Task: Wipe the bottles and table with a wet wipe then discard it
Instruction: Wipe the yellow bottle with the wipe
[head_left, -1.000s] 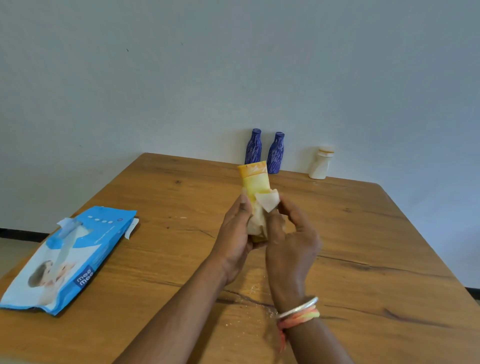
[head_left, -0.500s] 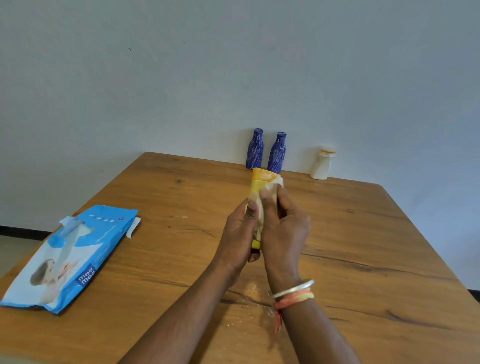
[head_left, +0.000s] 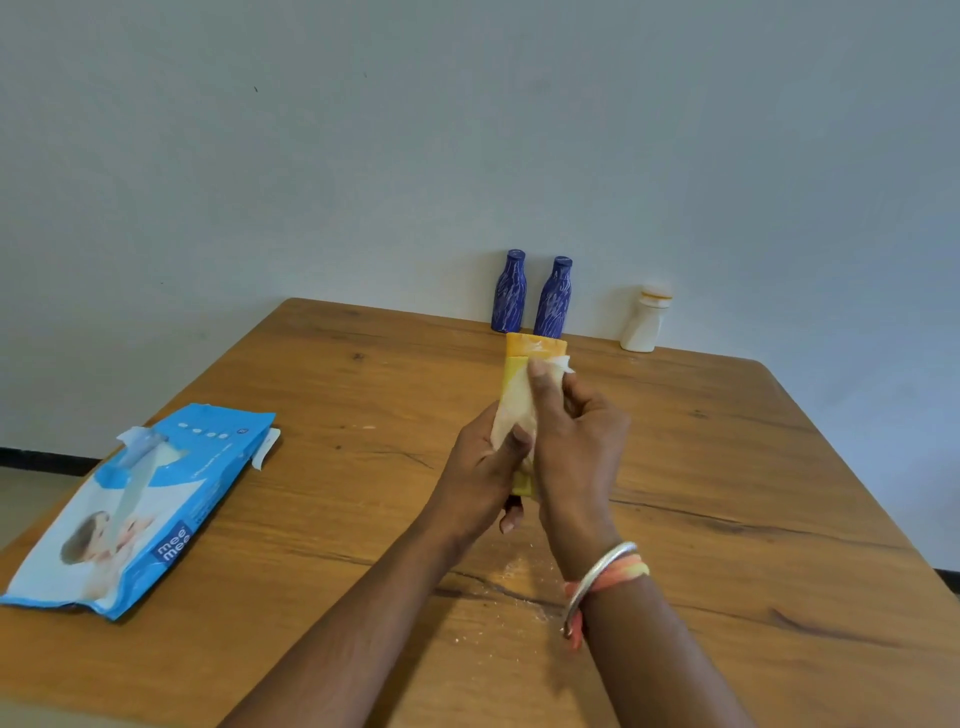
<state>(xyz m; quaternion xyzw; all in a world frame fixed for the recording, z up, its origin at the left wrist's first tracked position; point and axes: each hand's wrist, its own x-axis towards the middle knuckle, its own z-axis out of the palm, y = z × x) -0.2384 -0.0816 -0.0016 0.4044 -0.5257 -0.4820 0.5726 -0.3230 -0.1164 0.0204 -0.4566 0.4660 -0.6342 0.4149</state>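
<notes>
A yellow bottle with an orange cap (head_left: 535, 345) is held upright-tilted above the middle of the wooden table (head_left: 727, 467). My left hand (head_left: 480, 473) grips its lower body. My right hand (head_left: 576, 447) presses a white wet wipe (head_left: 511, 402) against the bottle's upper side, fingers closed around it. Two dark blue bottles (head_left: 508, 292) (head_left: 554, 299) stand side by side at the table's far edge against the wall. A small white bottle (head_left: 645, 319) stands to their right.
An opened blue wet-wipe pack (head_left: 140, 512) lies on the table's left side, its flap lifted. Pale crumbs or powder (head_left: 519, 577) speckle the wood under my wrists. A plain wall rises behind the table.
My right hand slid the wipe up the yellow bottle toward its cap, then slightly back down. The bottle stays in my left hand.
</notes>
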